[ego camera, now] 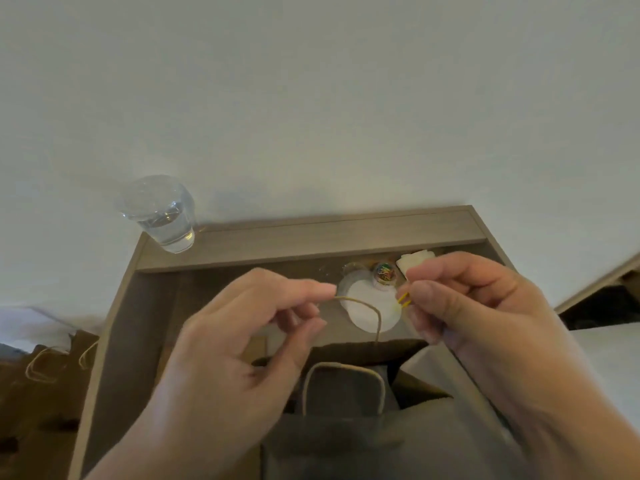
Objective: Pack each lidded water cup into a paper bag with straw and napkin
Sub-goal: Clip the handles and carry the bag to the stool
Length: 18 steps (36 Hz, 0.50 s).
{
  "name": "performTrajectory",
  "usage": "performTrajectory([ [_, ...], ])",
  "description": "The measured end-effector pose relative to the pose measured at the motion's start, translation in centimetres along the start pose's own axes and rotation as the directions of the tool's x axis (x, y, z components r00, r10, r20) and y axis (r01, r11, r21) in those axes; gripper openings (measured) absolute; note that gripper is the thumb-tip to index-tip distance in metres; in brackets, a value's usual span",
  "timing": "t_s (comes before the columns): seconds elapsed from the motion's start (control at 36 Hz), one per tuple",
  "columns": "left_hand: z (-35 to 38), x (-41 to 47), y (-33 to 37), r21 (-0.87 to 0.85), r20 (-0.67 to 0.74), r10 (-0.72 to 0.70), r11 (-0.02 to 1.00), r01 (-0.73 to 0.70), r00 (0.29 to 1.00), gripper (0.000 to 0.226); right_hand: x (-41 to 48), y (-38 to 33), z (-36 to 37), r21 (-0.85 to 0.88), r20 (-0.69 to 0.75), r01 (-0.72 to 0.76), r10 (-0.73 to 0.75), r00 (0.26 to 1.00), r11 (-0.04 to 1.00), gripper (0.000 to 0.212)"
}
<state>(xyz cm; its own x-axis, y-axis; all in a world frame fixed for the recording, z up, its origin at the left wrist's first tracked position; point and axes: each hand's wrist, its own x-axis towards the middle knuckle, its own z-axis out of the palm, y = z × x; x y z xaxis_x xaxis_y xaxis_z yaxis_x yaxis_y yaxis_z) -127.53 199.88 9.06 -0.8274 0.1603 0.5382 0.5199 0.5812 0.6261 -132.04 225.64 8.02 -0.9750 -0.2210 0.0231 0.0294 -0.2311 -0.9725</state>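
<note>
1. Brown paper bag [346, 445] stands open at the bottom of the view; left hand [242, 341] pinches its far twine handle [360, 301].
2. Right hand [478, 306], above the bag's right side, grips a white napkin [415, 259] and yellow straw [403, 300]; neither is in yet.
3. Lidded water cup [161, 213] stands well beyond the bag to the left, unpacked; whether this bag already holds a cup I cannot tell.

A brown wooden table [138, 341] stood against a plain white wall [311, 98], with a raised ledge [329, 233] running along its back edge. Below the ledge lay a small round object [385, 273] with a many-coloured print, touching a white round disc [363, 306]. At the far right a blurred white surface [609, 358] showed, and above it the wooden edge [597, 280] of other furniture
</note>
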Motion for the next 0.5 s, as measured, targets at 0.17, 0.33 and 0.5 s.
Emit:
performTrajectory([
  [0.17, 1.2, 0.4, 2.2, -0.157, -0.074, 0.095, 0.982, -0.106, 0.993, 0.019, -2.3, -0.9, 3.6, 0.178, 0.094, -0.088, 0.072, 0.993, 0.980, 0.044],
  [0.33, 1.1, -0.4, 2.3, -0.217, -0.078, 0.101, 0.969, -0.116, 0.992, 0.009, -4.0, -1.5, 4.7, 0.115, 0.100, -0.184, 0.173, 0.980, 0.976, 0.042],
  [0.5, 1.5, -1.4, 2.6, -0.272, -0.007, -0.059, 0.961, 0.055, 0.998, 0.008, -5.1, -1.6, 5.3, -0.407, -0.046, 0.132, -0.164, 0.985, 0.904, 0.013],
])
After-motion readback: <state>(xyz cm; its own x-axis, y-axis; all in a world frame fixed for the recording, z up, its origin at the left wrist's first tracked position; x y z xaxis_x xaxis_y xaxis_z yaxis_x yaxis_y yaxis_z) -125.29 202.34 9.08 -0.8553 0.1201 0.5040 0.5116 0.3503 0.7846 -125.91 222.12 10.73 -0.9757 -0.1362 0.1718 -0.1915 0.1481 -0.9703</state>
